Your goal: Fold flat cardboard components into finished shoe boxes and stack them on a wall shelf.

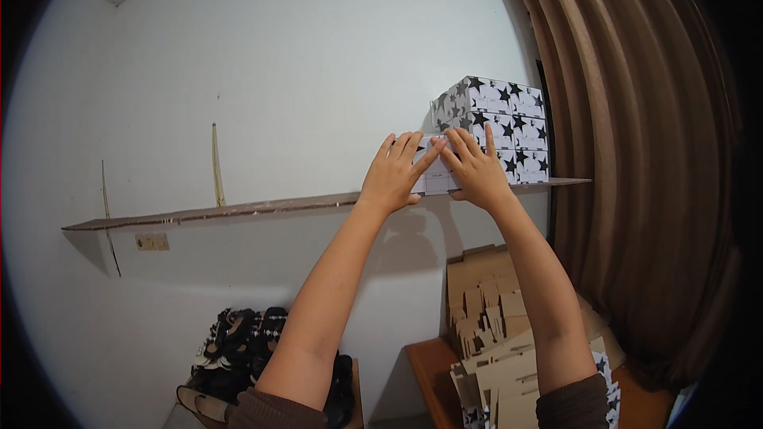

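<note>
A white cardboard box (438, 183) printed with black stars sits at shelf height, left of a stack of similar boxes. Both my arms are stretched up to it. My left hand (391, 175) is on its left side, fingers pointing up and thumb low at the front. From the right, my right hand (479, 171) grips it the same way, with its fingers spread over the upper part. The hands hide much of the box. Beside the right hand, the stacked star-printed boxes (531, 133) stand on the wall shelf (278, 206).
A brown curtain (636, 151) hangs right of the shelf. Below are flat, unfolded cardboard pieces (509, 377) on a brown wooden table (429, 365). Black shoes (230, 353) are heaped at the lower left. Sockets (151, 241) are on the wall under the shelf.
</note>
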